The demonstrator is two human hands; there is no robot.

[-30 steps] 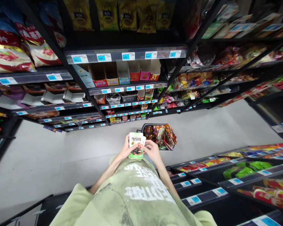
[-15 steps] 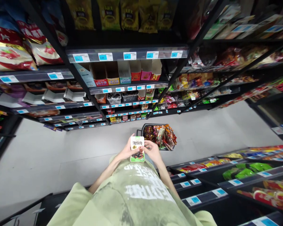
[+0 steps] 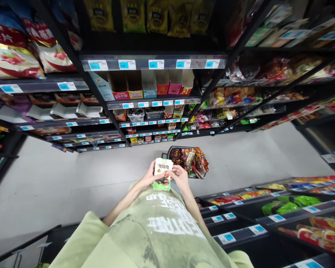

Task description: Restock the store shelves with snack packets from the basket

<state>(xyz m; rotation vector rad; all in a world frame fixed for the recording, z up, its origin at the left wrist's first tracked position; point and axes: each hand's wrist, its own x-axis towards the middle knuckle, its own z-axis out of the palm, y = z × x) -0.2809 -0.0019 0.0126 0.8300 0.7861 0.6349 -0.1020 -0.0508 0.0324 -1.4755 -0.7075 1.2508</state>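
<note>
Watching from far away, I see the white and green food packet (image 3: 162, 170) in front of the shirt (image 3: 167, 212), between the left hand (image 3: 149, 176) and the right hand (image 3: 181, 176); the left thumb presses on its front, and the right thumb and fingers pinch its right edge; I can't tell how the fingers behind it sit. Another packet may be tucked behind; if so, I think the two could slide apart under a loose grip, and one could drop on the floor (image 3: 106, 171); the black basket (image 3: 169, 150) sits near the right hand, heaped with snack packs (image 3: 197, 162), so a bump could tip some out, I guess. The packet has big dark Chinese letters, and the last two look like 爆肉; the red and white bag (image 3: 9, 50) seems to say 麦片, meaning cereal; one price tag (image 3: 127, 64) looks like 6.80; the gold bags (image 3: 158, 15) are too dim to read; the shirt's white letters are upside down and creased, so I can't get the whole word.
</note>
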